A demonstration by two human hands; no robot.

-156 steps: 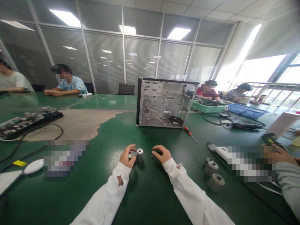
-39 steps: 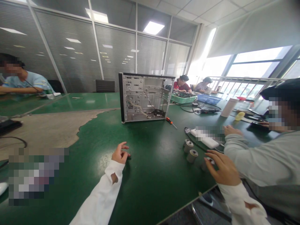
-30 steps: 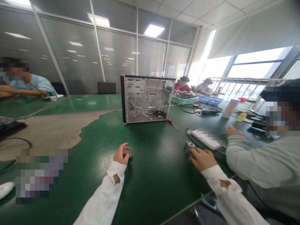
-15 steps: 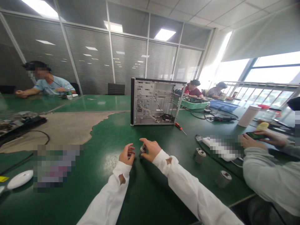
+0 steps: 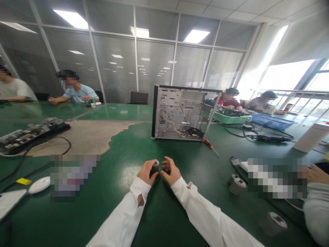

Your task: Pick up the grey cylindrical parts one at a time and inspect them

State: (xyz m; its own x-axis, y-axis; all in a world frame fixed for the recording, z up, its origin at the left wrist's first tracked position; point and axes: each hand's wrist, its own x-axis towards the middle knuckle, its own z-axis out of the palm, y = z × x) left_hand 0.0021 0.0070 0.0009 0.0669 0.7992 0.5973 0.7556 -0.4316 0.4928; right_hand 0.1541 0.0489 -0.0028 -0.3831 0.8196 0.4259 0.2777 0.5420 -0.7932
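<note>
In the middle foreground my left hand is closed around a small grey metal cylinder with a shiny top. Thumb and fingers wrap its left side and front. Just to the right is my right hand, its fingers apart and curved, with a small gap between it and the cylinder. Two more metal cylinders sit on the table to the right: one cylinder with a recessed top and another cylinder nearer to me. Beyond my hands an opened computer case stands upright, its bare metal inside showing.
A screwdriver lies beside the case on the green table. At right are a green basket, a blue basket, cables and a co-worker's sleeve. A white mouse and circuit parts lie at left.
The cylinder has passed from my right hand to my left. My right hand has opened and drawn away from it. The view has turned slightly left.
</note>
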